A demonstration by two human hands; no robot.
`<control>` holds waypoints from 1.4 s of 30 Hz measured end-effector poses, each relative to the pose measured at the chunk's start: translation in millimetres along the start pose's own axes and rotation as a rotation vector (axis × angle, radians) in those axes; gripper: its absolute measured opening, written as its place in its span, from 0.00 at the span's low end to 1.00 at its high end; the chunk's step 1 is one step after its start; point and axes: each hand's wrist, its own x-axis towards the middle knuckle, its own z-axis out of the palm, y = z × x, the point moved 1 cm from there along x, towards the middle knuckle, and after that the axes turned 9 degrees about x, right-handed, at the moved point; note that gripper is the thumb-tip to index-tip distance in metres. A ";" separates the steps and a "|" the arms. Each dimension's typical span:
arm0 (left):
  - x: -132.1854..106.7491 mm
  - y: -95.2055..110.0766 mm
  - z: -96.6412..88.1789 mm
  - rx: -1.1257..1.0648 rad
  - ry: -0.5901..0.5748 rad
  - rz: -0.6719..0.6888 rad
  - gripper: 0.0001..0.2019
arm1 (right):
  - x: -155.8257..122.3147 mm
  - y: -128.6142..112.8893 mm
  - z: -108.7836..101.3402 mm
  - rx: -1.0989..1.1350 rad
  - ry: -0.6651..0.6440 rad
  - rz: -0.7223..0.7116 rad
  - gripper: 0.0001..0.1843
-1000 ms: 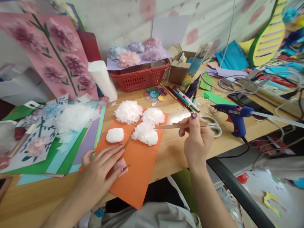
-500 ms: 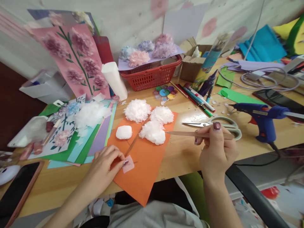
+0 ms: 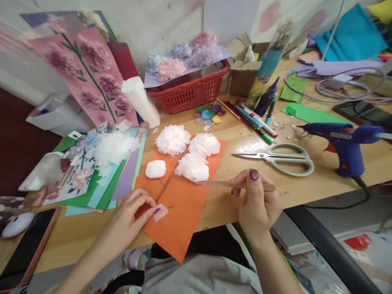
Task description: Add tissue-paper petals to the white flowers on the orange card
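Observation:
My left hand (image 3: 133,212) pinches a small square of thin whitish tissue paper (image 3: 161,212) between thumb and finger, over the lower left of an orange sheet (image 3: 180,222). My right hand (image 3: 260,200) grips a flat wooden stick (image 3: 219,184), its tip pointing left, close to a half-ruffled white puff (image 3: 192,167). Two fuller white tissue-paper flowers (image 3: 172,139) sit above it on the sheet. A smooth white rounded pad (image 3: 155,169) lies to their left. Brown stem lines run across the orange paper.
Scissors (image 3: 271,156) lie right of the sheet, with a blue glue gun (image 3: 343,143) beyond. Behind are a red basket (image 3: 190,96) and pens (image 3: 257,124). Torn white tissue (image 3: 114,149) covers coloured papers at left, near a phone (image 3: 29,245).
My right hand has moved left with the stick, away from the scissors' handles. My left hand still pinches the tissue square in nearly the same spot. The view has shifted slightly.

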 end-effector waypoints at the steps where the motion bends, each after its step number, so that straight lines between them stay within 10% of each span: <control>1: -1.2 0.0 -0.8 -0.022 0.005 -0.005 0.14 | 0.0 0.8 0.4 -0.003 -0.008 0.007 0.24; 20: 91.4 81.6 4.1 -0.047 0.224 0.201 0.05 | 3.6 -12.7 7.1 -0.283 -0.124 -0.278 0.19; 34: 89.0 71.1 4.2 -0.055 0.251 0.212 0.03 | 10.1 1.6 20.2 -0.404 -0.218 -0.331 0.14; 42: 33.3 31.3 25.9 0.461 0.358 0.376 0.29 | 17.4 -4.7 25.9 -0.460 -0.355 -0.376 0.14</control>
